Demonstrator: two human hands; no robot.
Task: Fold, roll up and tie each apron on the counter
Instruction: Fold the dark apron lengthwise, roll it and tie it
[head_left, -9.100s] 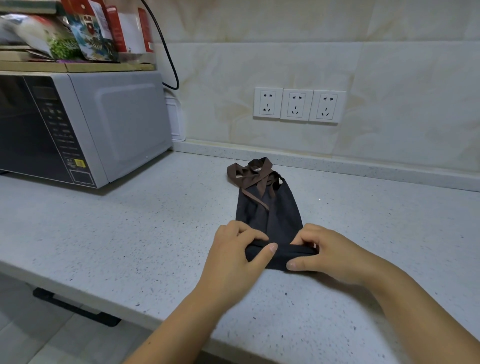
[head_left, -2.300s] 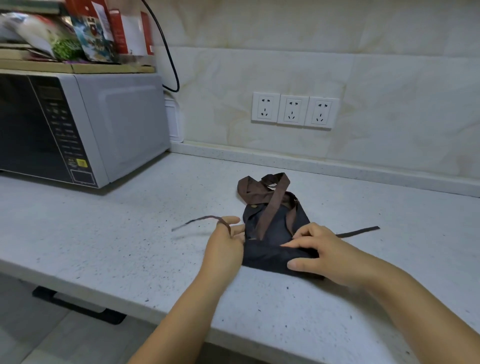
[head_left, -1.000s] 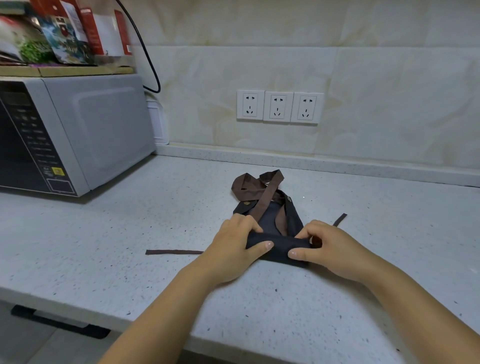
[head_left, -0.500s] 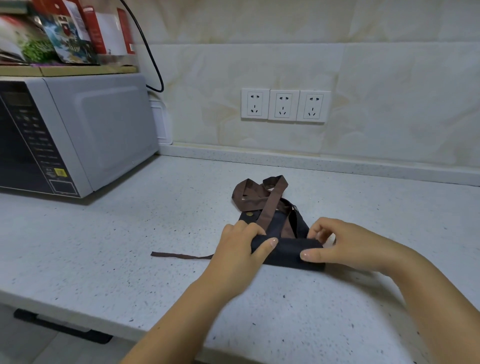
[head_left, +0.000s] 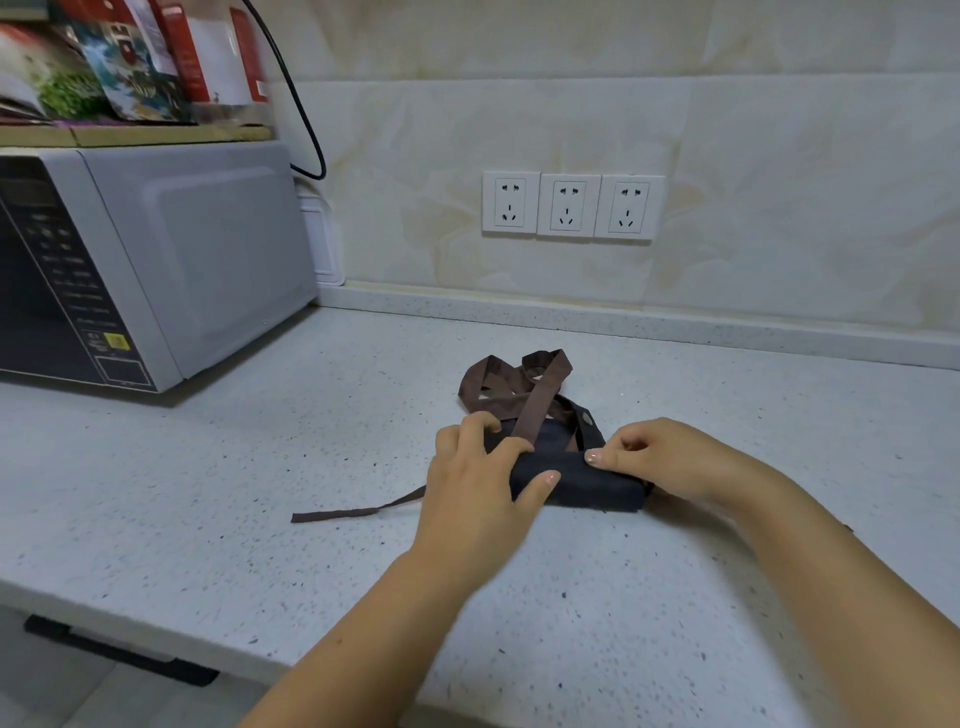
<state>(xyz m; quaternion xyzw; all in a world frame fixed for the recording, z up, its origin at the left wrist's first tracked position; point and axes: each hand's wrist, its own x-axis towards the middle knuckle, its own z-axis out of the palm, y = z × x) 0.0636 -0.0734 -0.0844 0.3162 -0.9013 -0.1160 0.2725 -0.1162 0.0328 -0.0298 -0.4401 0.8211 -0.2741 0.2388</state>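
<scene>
Mid-desk (head_left: 208, 493), back from the front edge: dark apron (head_left: 582, 480), mostly rolled into a tight bar, with the last unrolled bit and brown neck strap (head_left: 540, 400) bunched just beyond. Gripped at both ends by left hand (head_left: 478, 478) and right hand (head_left: 670, 460), fingers (head_left: 467, 428) curled over the top, thumbs on the near face. Biggest risk: roll springing open on release of either grip to fetch a tie. Next: neck strap lump rolling in crooked, skewing the bar into a cone. Smaller: thin waist tie (head_left: 358, 512) trailing left, liable to slip under the roll or out of reach. Right-side tie hidden, cannot tell where. Room: bare desk left, right and toward the wall (head_left: 779, 182). Microwave (head_left: 156, 260) well apart at far left. Front edge under the forearms, so no dragging back.
</scene>
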